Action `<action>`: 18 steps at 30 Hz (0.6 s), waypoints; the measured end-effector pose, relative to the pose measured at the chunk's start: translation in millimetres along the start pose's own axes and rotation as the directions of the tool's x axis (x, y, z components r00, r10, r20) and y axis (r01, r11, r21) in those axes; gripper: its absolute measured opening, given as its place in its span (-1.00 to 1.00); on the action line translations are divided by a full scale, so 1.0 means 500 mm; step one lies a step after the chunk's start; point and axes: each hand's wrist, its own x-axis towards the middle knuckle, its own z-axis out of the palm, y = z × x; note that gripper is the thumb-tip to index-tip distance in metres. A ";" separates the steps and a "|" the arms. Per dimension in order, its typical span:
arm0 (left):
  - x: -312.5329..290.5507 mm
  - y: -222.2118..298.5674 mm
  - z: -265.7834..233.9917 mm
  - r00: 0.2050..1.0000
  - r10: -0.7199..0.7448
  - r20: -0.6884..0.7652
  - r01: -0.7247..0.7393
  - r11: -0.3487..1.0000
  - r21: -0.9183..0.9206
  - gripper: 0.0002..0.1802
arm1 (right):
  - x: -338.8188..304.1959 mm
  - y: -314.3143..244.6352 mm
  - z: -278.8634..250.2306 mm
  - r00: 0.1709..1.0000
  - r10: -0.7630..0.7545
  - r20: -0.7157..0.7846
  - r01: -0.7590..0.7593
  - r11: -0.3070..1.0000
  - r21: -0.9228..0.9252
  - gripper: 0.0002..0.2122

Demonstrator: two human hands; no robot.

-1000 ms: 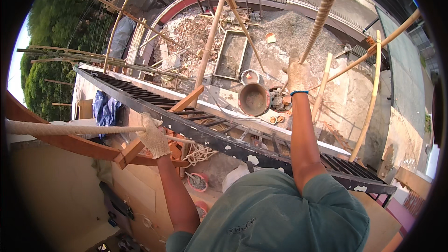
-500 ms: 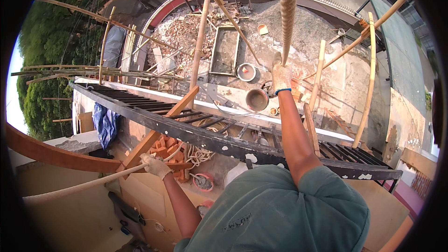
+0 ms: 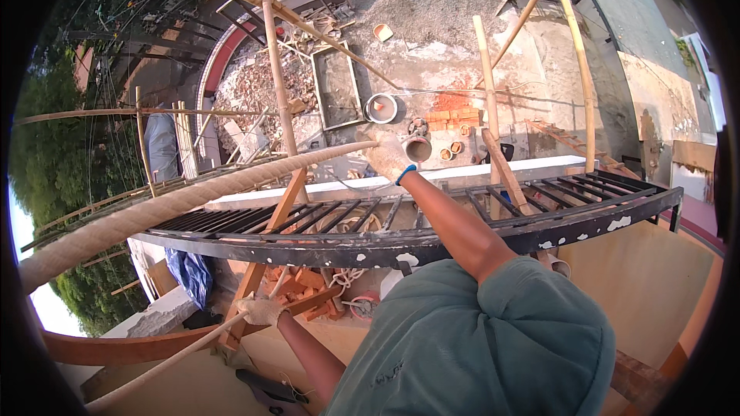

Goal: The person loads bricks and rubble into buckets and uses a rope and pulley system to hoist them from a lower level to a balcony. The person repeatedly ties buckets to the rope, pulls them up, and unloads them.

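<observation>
Rope (image 3: 193, 189) is gripped in both gloved hands: the right hand (image 3: 388, 157) out past the black railing (image 3: 331, 253), the left hand (image 3: 262, 312) near orange bricks (image 3: 307, 280).

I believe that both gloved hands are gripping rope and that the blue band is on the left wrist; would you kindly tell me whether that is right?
Not quite: the head view shows the blue band on the right wrist. The left hand and right hand are indeed gloved and gripping rope.
</observation>
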 end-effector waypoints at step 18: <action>-0.021 0.083 0.063 0.968 0.182 0.175 -0.176 0.983 -0.046 -0.64 | -0.115 0.061 0.093 0.947 0.143 0.289 -0.141 0.990 -0.028 -0.78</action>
